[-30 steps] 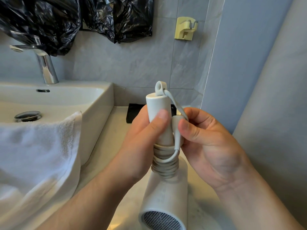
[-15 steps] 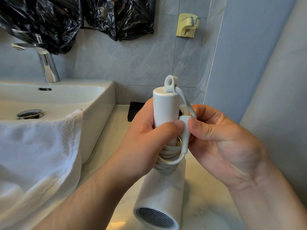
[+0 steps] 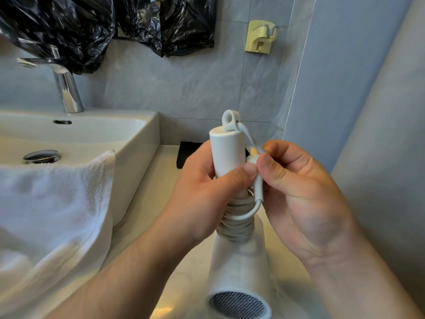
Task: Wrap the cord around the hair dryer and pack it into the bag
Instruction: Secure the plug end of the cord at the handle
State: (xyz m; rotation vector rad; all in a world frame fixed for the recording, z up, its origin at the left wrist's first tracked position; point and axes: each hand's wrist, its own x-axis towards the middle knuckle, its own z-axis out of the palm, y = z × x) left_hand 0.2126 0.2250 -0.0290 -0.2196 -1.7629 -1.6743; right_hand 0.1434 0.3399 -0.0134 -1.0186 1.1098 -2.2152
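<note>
Closing out the wrapping step: gripping the hair dryer [image 3: 226, 153] handle-up at mid-frame in the left hand [image 3: 202, 196], pinching the plug [image 3: 257, 183] at the handle's three o'clock with the right hand [image 3: 299, 194], above the coiled cord [image 3: 236, 224] at six o'clock, next likely tucking that end in without slackening the turns, then bagging.

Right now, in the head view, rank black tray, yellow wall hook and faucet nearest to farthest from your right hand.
1. Black tray, on the counter behind.
2. Yellow wall hook, high on the tiles.
3. Faucet, far left.
</note>
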